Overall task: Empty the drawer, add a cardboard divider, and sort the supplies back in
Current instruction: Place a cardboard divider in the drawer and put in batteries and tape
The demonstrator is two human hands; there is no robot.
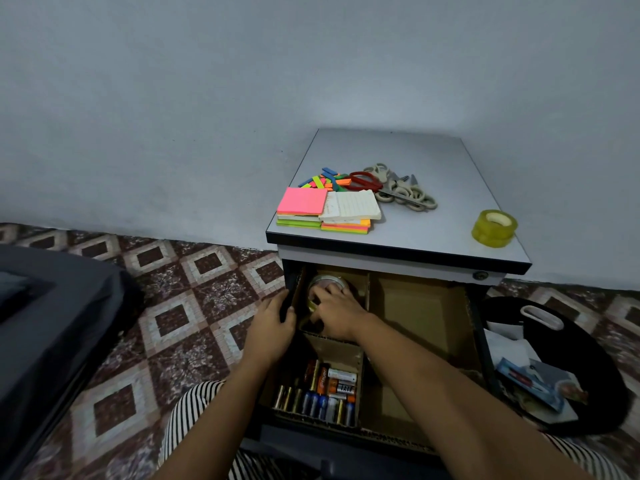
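The drawer (479,344) is pulled open and lined with a cardboard divider (370,293) that splits it into compartments. My right hand (337,311) reaches into the back left compartment and grips a roll of tape (323,283) there. My left hand (273,327) rests on the drawer's left edge, fingers curled over it. Several batteries (322,393) lie in the front left compartment. The large right compartment (419,313) holds nothing. On the cabinet top (433,233) lie sticky note pads (329,207), coloured flag strips (322,180), several scissors (394,185) and a yellow tape roll (494,227).
A black bag (554,368) with papers and packets lies on the floor right of the drawer. A dark mattress or cushion (52,323) fills the left. Patterned tiles (194,306) cover the floor and a grey wall stands behind the cabinet.
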